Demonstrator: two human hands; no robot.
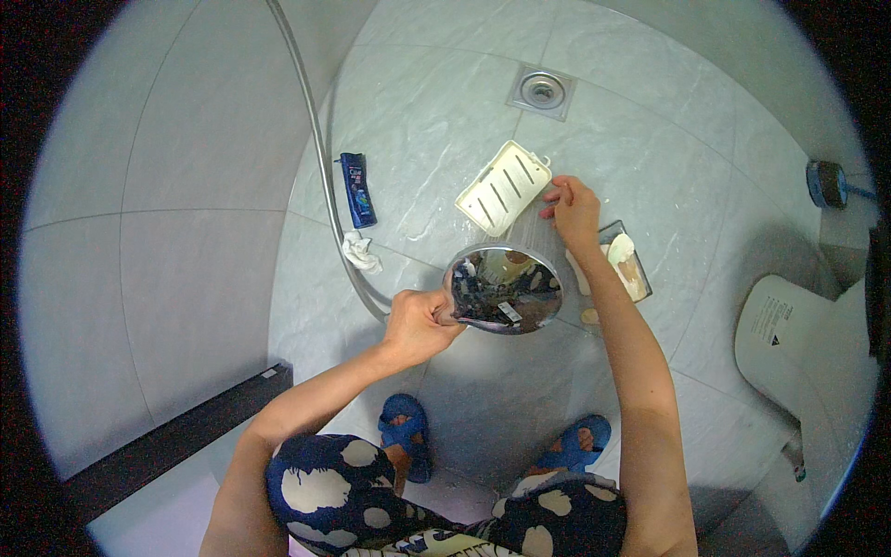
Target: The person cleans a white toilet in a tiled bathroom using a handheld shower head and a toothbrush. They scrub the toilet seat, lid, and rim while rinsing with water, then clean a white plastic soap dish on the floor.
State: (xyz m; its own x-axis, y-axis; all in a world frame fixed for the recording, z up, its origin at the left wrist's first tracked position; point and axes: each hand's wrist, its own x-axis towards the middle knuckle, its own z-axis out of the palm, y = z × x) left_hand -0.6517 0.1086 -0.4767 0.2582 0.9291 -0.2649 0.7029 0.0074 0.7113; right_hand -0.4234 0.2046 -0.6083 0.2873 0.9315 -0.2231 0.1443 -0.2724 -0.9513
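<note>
My left hand (420, 322) grips the handle of a round chrome shower head (507, 289), whose shiny back mirrors the surroundings. Water streams from its far side toward a cream slotted plastic soap tray (502, 186) on the tiled floor. Beside the tray's right edge is my right hand (576, 210), fingers loosely curled and apart; nothing shows between them, and whether they touch the tray is unclear. A dark-edged rectangular dish (642, 278) with pale, soap-like pieces (624, 261) lies right of my right forearm, which partly covers another pale piece.
A metal shower hose (314, 122) curves down the left side. Near it lie a blue shampoo packet (358, 191) and a crumpled white tissue (362, 252). A square floor drain (542, 90) is ahead. A white toilet-like fixture (779, 334) stands right; a dark ledge (188, 435) runs left.
</note>
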